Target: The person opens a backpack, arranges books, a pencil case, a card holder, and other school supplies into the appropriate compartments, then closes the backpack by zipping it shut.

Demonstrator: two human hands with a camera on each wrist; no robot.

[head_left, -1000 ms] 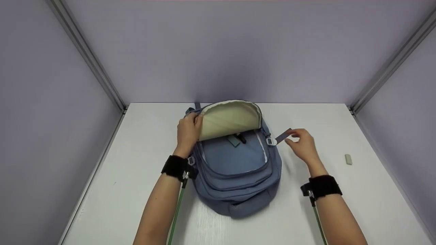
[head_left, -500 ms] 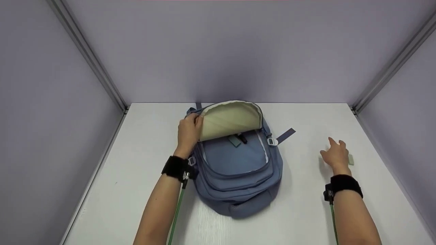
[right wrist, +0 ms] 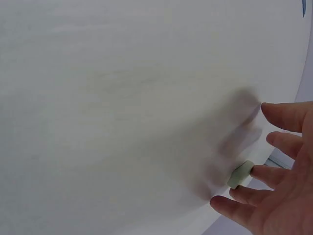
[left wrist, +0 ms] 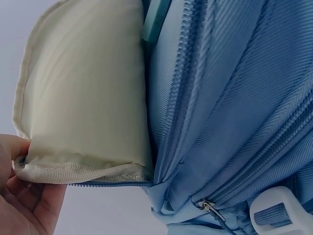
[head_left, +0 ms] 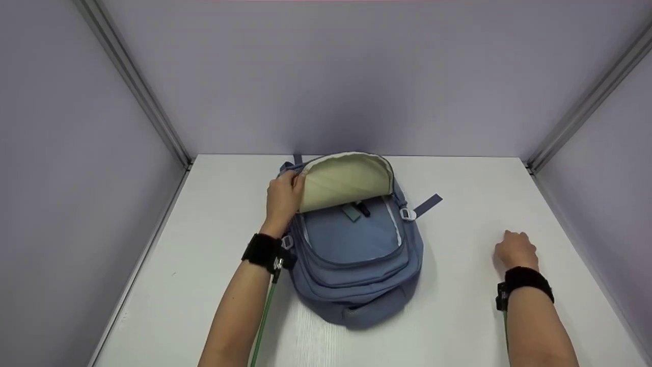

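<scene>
A blue backpack (head_left: 356,278) lies on the white table, its main compartment unzipped. My left hand (head_left: 284,199) pinches the left edge of the raised flap (head_left: 346,181), whose lining is cream; the left wrist view shows thumb and fingers on the hem. At the compartment mouth lie a green piece (head_left: 351,211) and a black object (head_left: 362,208), both partly under the flap. Far to the right, my right hand (head_left: 517,252) is low over the table. In the right wrist view its fingers are spread, with a small pale green block (right wrist: 240,174) at the fingertips; the hand hides it from the head camera.
A dark blue strap end (head_left: 429,205) sticks out right of the white buckle (head_left: 407,214). Grey panels enclose the table (head_left: 214,285) at the back and both sides. Green cables run along both forearms.
My right hand has let go of the strap end, moved right, and come down over the small pale green block. The left hand keeps holding the flap in place.
</scene>
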